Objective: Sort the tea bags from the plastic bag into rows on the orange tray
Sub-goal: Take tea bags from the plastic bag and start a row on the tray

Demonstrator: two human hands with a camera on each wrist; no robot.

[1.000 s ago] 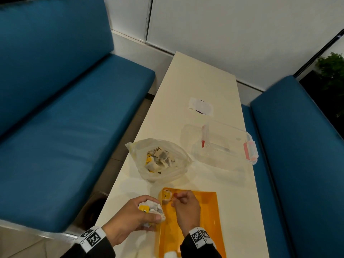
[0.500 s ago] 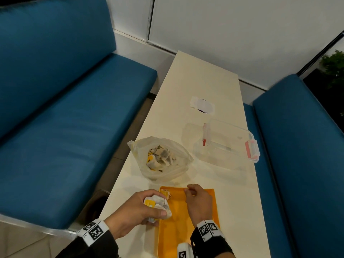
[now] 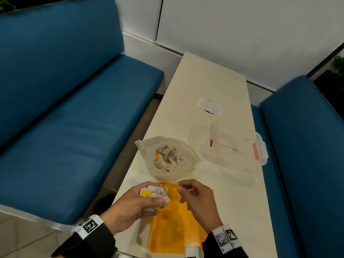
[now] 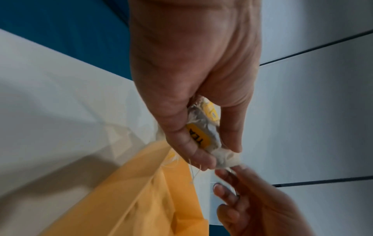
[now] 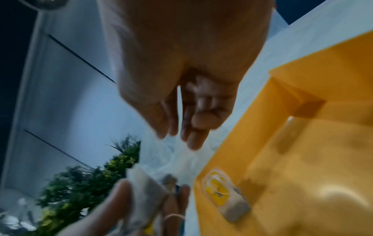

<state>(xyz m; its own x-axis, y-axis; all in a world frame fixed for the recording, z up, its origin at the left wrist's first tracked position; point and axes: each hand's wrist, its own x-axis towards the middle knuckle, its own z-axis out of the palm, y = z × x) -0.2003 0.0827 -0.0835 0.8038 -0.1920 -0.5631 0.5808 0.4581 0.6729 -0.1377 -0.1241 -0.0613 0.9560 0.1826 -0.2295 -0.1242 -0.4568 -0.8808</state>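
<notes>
Left hand (image 3: 130, 207) clutching a bunch of tea bags (image 3: 155, 197) over left edge of orange tray (image 3: 173, 233). Right hand (image 3: 197, 200) just right of bunch, fingers loosely curled, holding nothing discernible. One tea bag (image 5: 226, 196) lying in tray. Plastic bag (image 3: 167, 158) just beyond, on table (image 3: 204, 81).

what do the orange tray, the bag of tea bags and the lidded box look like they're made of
Orange tray: looks like smooth moulded plastic, slightly glossy, with highlights.
Plastic bag: thin, translucent, crinkled film.
Clear box: rigid see-through plastic, pink clips.
Tea bags: apparently thin paper, contents showing through.
</notes>
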